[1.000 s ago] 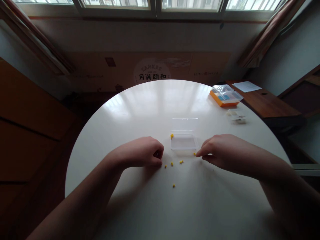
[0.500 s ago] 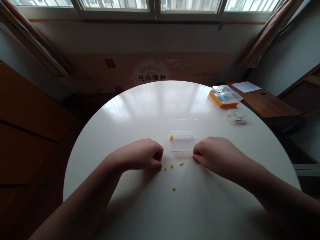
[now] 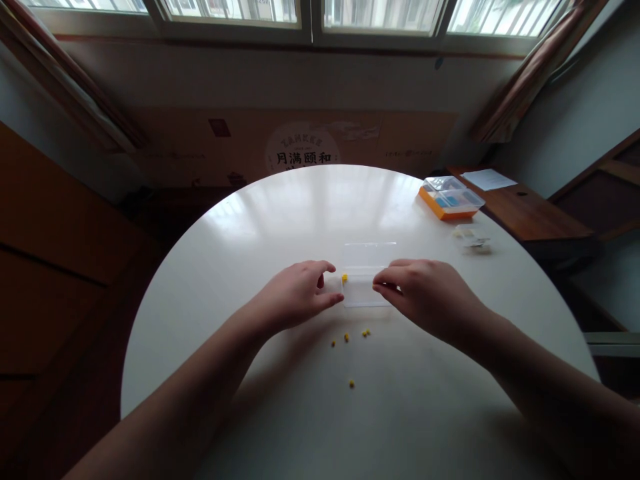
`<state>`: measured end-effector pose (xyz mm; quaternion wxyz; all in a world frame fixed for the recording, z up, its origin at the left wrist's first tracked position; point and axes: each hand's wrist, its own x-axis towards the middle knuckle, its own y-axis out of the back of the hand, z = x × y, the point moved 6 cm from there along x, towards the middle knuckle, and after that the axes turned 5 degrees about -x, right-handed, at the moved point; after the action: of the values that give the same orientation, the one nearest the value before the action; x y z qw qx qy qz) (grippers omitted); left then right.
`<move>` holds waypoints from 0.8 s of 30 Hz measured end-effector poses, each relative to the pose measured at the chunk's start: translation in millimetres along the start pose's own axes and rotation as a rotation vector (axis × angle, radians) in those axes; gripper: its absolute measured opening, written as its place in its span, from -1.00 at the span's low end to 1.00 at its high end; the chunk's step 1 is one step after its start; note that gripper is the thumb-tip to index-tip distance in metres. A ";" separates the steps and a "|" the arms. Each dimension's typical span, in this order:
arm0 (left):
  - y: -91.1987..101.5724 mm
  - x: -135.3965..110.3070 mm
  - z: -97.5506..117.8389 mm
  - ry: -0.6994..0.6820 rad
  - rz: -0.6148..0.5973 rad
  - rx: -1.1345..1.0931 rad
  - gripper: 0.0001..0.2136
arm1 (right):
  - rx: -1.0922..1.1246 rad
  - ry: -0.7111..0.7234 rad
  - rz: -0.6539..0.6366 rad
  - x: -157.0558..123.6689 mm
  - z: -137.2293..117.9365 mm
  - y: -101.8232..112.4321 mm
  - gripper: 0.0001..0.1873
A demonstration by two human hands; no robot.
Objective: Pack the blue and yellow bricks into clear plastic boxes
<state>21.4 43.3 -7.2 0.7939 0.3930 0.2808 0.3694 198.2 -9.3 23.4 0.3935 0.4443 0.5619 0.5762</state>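
A small clear plastic box (image 3: 367, 293) lies on the table with its see-through lid (image 3: 370, 255) folded back, away from me. A little yellow block piece (image 3: 345, 277) sits at its left side. At the box's left edge, my left hand (image 3: 303, 293) has thumb and forefinger apart, with nothing between them. Over the right part of the box, the fingertips of my right hand (image 3: 425, 287) are pinched together; whatever they hold is too small to make out. Several tiny yellow pieces (image 3: 347, 337) lie in front of the box, and one yellow piece (image 3: 351, 384) lies closer to me.
Toward the far right of the round white table (image 3: 280, 220) stands an orange organizer case (image 3: 450, 200) with clear lids. Small clear packets or boxes (image 3: 473, 239) lie just in front of it. Beyond the table's right edge is a wooden desk (image 3: 545, 213) with a paper sheet (image 3: 487, 179).
My left hand has moved up to the box's left edge and its fingers have spread. My right hand has risen from the box's lower right corner to over the box, still pinched.
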 end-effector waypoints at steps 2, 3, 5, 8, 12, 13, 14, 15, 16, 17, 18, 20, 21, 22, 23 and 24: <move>-3.5 1.0 1.4 -0.020 -0.011 0.001 -0.45 | -0.016 0.042 -0.027 11.7 -1.8 -8.2 -0.75; -4.5 1.2 2.3 -0.026 -0.017 0.005 -0.43 | -0.022 0.054 -0.042 16.8 -2.9 -12.3 -0.75; -5.5 1.2 3.8 -0.026 -0.025 0.013 -0.39 | -0.022 0.075 -0.070 24.3 -5.8 -19.8 -0.75; -6.4 1.2 5.6 -0.030 -0.023 0.030 -0.38 | 0.003 0.087 -0.072 29.2 -9.1 -26.3 -0.75; -8.4 1.0 6.7 -0.047 -0.008 0.054 -0.38 | 0.064 0.100 -0.010 27.0 -6.1 -24.3 -0.76; -9.1 0.9 6.6 -0.049 -0.008 0.057 -0.38 | 0.078 0.108 0.008 25.4 -4.2 -22.7 -0.76; -9.7 0.9 6.4 -0.049 -0.010 0.058 -0.38 | 0.089 0.121 0.024 23.5 -2.2 -21.3 -0.76; -10.2 0.8 6.1 -0.048 -0.014 0.057 -0.38 | 0.096 0.136 0.040 21.4 -0.4 -20.2 -0.76; -10.6 0.7 5.8 -0.046 -0.017 0.053 -0.38 | 0.101 0.155 0.053 19.3 0.9 -19.7 -0.76; -10.8 0.6 5.5 -0.044 -0.019 0.049 -0.39 | 0.105 0.175 0.063 17.3 1.7 -19.8 -0.76; -10.9 0.6 5.4 -0.043 -0.022 0.045 -0.40 | 0.110 0.195 0.067 15.6 2.0 -20.7 -0.77; -10.8 0.5 5.7 -0.047 -0.022 0.039 -0.41 | 0.119 0.215 0.067 13.4 1.8 -23.4 -0.76; -10.8 0.5 6.1 -0.052 -0.022 0.038 -0.41 | 0.124 0.219 0.060 12.9 1.2 -24.9 -0.76; -10.8 0.5 6.3 -0.053 -0.024 0.038 -0.40 | 0.130 0.218 0.050 12.9 0.6 -26.1 -0.76; -10.9 0.6 6.4 -0.052 -0.027 0.040 -0.40 | 0.136 0.214 0.040 13.3 0.1 -27.0 -0.75; -10.9 0.7 6.4 -0.050 -0.028 0.043 -0.40 | 0.141 0.209 0.028 13.9 -0.4 -27.6 -0.75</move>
<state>30.6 36.6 -12.9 0.7971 0.4150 0.2743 0.3424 192.4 5.4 -3.1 0.2924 0.4162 0.6326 0.5840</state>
